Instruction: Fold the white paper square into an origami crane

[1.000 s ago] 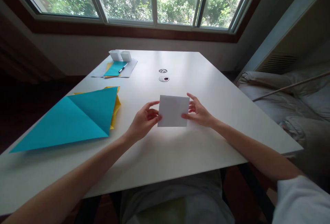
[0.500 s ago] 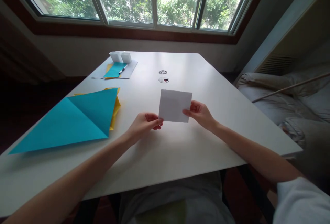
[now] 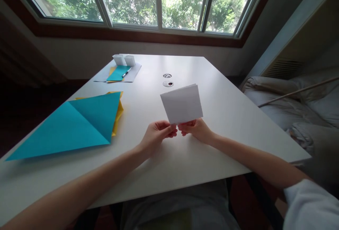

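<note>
Pinching white paper (image 3: 182,104), left hand (image 3: 159,133) and right hand (image 3: 197,130) closed on bottom edge. Looks folded already; folds left, can't tell. Creased blue sheet (image 3: 79,125) near tabletop's (image 3: 227,117) left edge.

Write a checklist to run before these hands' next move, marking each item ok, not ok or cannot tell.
1. Left hand touching white paper at its lower left corner: ok.
2. Right hand at the paper's lower edge: ok.
3. White paper level: not ok, lower edge rising rightward.
4. Large blue paper apart from both hands: ok.
5. Pen away from hands: ok, on the small blue sheet.
6. Far side of white paper blank: cannot tell, hidden.
</note>
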